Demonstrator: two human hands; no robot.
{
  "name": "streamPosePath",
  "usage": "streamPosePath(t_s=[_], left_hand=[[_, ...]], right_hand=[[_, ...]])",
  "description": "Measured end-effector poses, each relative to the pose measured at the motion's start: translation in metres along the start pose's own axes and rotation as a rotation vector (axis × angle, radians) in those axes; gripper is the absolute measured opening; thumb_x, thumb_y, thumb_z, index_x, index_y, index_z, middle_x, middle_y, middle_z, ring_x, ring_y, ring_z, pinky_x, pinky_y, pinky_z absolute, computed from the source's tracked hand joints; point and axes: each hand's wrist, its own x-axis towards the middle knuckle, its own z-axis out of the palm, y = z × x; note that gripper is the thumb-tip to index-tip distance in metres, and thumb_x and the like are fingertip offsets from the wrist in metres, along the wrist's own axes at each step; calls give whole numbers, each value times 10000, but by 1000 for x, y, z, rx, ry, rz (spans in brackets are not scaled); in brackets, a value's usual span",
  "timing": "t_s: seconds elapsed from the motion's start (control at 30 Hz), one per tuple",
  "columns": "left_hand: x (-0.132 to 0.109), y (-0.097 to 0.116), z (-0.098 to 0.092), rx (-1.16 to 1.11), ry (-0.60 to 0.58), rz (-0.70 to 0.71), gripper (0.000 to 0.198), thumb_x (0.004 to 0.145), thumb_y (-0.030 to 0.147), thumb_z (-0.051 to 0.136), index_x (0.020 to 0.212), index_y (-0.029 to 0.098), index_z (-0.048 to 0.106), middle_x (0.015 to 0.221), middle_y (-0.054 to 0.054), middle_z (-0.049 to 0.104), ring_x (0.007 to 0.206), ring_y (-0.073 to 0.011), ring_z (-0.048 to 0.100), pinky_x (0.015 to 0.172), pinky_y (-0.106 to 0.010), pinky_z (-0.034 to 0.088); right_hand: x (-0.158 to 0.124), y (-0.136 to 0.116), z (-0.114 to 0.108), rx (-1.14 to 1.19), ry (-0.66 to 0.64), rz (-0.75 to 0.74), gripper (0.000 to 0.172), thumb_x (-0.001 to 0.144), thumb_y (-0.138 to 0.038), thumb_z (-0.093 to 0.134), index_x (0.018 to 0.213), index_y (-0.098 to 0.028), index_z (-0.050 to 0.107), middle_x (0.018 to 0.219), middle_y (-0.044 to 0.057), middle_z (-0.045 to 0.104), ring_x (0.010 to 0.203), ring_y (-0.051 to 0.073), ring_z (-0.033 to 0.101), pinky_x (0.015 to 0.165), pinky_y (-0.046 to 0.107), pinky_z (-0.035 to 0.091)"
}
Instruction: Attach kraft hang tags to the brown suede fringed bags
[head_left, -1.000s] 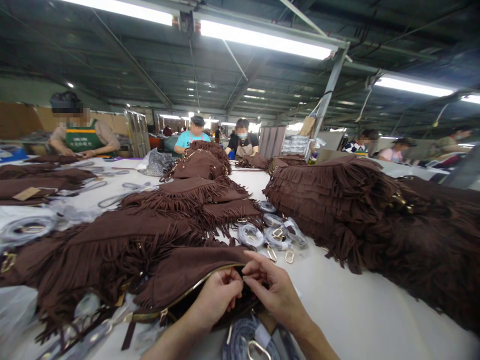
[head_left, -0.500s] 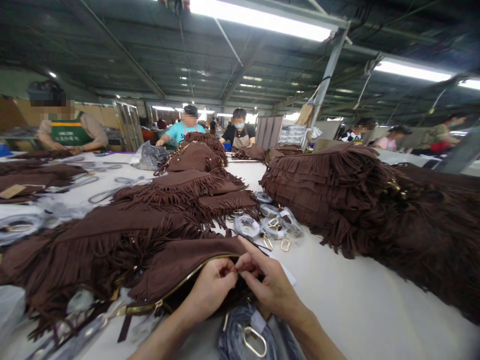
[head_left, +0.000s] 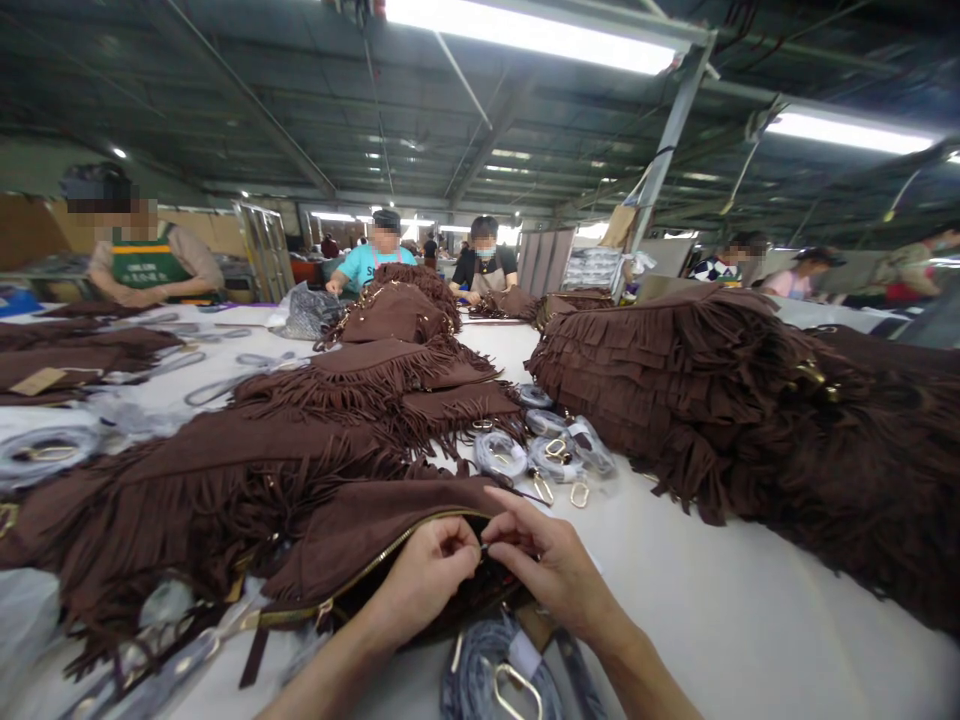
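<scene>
A brown fringed bag (head_left: 360,525) lies unzipped in front of me, its gold zipper curving along the opening. My left hand (head_left: 431,575) is at the mouth of the bag, thumb and fingers pinched together. Close beside it, my right hand (head_left: 544,560) has its thumb and fingers brought together too, with the index finger reaching over the bag's edge. Whatever small thing sits between the fingertips is too small to make out. A wrapped strap coil (head_left: 491,665) with a gold ring lies just below the hands.
Brown fringed bags (head_left: 225,470) spread over the white table (head_left: 720,610) at left. A tall fringed stack (head_left: 652,380) stands at right. Wrapped strap coils (head_left: 501,455) lie between them. Several people work beyond, one in a green apron (head_left: 154,268).
The fingertips have drawn slightly apart, with both hands still at the bag's opening. The whole view has shifted a little.
</scene>
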Motion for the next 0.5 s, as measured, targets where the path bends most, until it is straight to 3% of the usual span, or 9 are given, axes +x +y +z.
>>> streamPosePath(t_s=[0.23,0.5], left_hand=[[-3,3,4,-9,29,24,99,642,267,553,595,191,508,553,56,445,539,-107,371,532,-232,295],[-1,2,10,-38,63,12,109,635,276,553,591,196,495,538,54,446,527,-106,375,516,-233,294]], right_hand=[[2,-5,4,-39,50,16,414,824,-171,570,1232,-227,610,745,-37,701,666,152,639,677,258,502],[-1,-6,7,-205,15,-34,300,839,-148,543,1109,-236,638,730,-25,721,651,174,665,665,272,497]])
